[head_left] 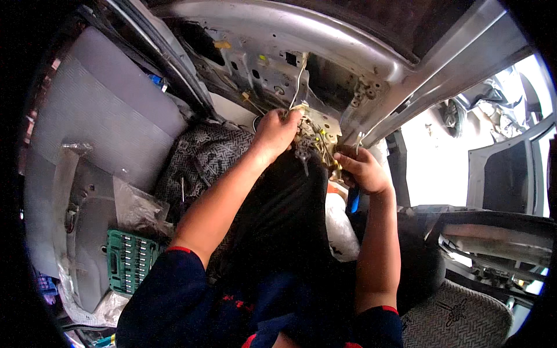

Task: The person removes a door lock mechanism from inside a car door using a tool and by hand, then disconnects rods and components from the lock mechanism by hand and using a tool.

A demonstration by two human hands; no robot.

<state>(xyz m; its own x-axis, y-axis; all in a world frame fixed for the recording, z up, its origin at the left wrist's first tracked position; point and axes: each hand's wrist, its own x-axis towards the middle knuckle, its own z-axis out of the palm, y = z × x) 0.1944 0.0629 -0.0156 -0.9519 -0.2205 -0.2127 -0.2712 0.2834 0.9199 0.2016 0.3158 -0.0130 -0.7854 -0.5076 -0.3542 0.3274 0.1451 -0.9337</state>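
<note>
The left hand [275,133] is clamped on the upper left edge of a yellowish metal latch mechanism [324,129] with small rods and yellow fittings, its thumb laid near the top. The mechanism sits between the two hands, just above the person's black cloth trousers [278,214] and before a bare silver-grey metal car door [267,64] with cut-out holes. The right hand [366,169] is at the mechanism's lower right edge, fingers curled; a slim blue handle-like piece [353,200] shows just below it, but I cannot tell what exactly that hand grips. A thin whitish cable [300,78] runs from near the left thumb up toward the door. Well apart, on the person's left, a green plastic case of sockets [132,261] lies open beside crumpled clear plastic sheeting [139,203], near a grey fabric seat [110,104].
</note>
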